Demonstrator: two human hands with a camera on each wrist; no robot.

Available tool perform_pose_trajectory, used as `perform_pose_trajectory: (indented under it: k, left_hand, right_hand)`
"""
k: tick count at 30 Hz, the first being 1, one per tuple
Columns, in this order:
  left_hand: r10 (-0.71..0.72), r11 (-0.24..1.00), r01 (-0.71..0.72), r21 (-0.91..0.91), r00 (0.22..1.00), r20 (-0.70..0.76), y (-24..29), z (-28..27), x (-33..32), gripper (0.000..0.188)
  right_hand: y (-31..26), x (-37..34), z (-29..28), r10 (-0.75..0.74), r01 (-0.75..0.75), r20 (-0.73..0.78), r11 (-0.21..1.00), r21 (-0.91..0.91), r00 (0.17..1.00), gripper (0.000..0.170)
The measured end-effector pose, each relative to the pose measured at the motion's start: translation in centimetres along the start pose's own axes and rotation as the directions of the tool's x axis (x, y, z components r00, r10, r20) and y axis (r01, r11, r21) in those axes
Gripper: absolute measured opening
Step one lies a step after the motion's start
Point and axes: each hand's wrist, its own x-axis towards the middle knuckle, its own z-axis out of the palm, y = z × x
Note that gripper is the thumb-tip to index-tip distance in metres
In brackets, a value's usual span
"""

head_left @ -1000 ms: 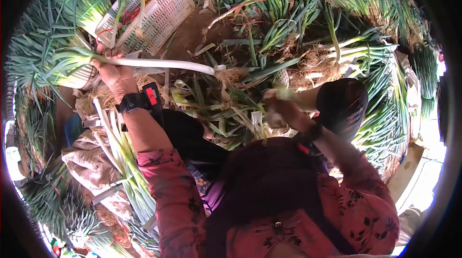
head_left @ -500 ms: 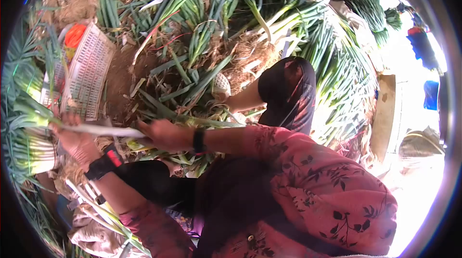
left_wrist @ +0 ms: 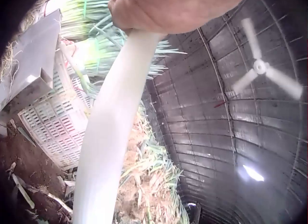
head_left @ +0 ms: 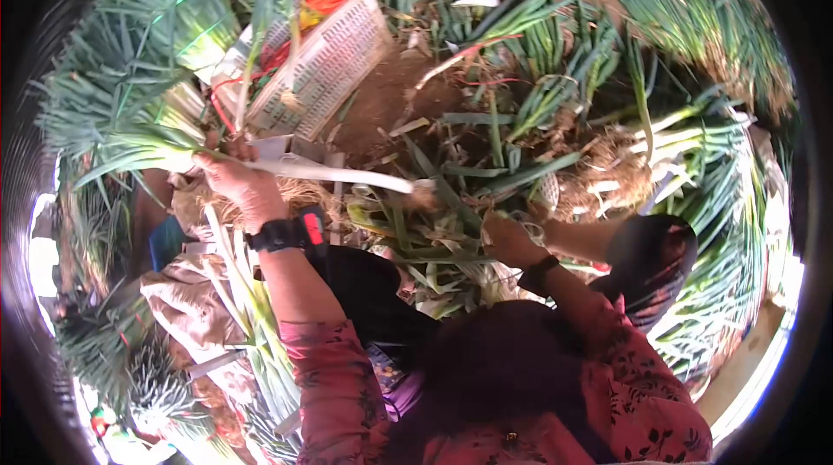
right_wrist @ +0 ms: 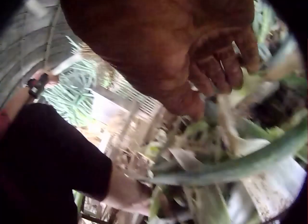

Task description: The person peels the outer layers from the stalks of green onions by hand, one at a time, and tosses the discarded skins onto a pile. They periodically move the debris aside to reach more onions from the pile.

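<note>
In the head view my left hand (head_left: 243, 187) grips a long leek (head_left: 347, 175) near its green leaves; the white shank points right and its root end is over the floor litter. The left wrist view shows the same white shank (left_wrist: 113, 113) running down from the hand (left_wrist: 178, 9). My right hand (head_left: 510, 241) is apart from the leek, low over loose peeled leaves (head_left: 442, 252). In the right wrist view the fingers of that hand (right_wrist: 168, 50) are bent loosely above the leaves (right_wrist: 231, 168), with nothing seen gripped.
A white plastic basket (head_left: 325, 62) with orange and red items stands beyond the left hand. Bundled leeks (head_left: 165, 118) lie at the left, and a large pile (head_left: 729, 196) at the right. A metal piece (left_wrist: 33, 60) stands beside the basket. Several leeks (head_left: 252, 309) lie by the left forearm.
My right hand moved left to the leek's shank, then returned right and down to the loose leaves. The left hand kept its grip throughout. The head view swung and came back.
</note>
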Motion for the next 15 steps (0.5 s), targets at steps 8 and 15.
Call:
perform_pose_trajectory:
  k: [8,15]
  left_hand:
    - [-0.080,0.996,0.078,-0.052,0.996,-0.034,-2.5,0.1,-1.3,0.039]
    - [0.133,0.819,-0.349,0.456,0.888,0.441,-1.4,2.2,-4.2,0.056]
  right_hand:
    - [-10.4,9.9,-7.0,-0.277,0.364,-0.278,0.867,0.341,0.920,0.038]
    - [-21.7,24.5,-3.0,-0.019,0.509,-0.509,0.090,0.856,0.860,0.030]
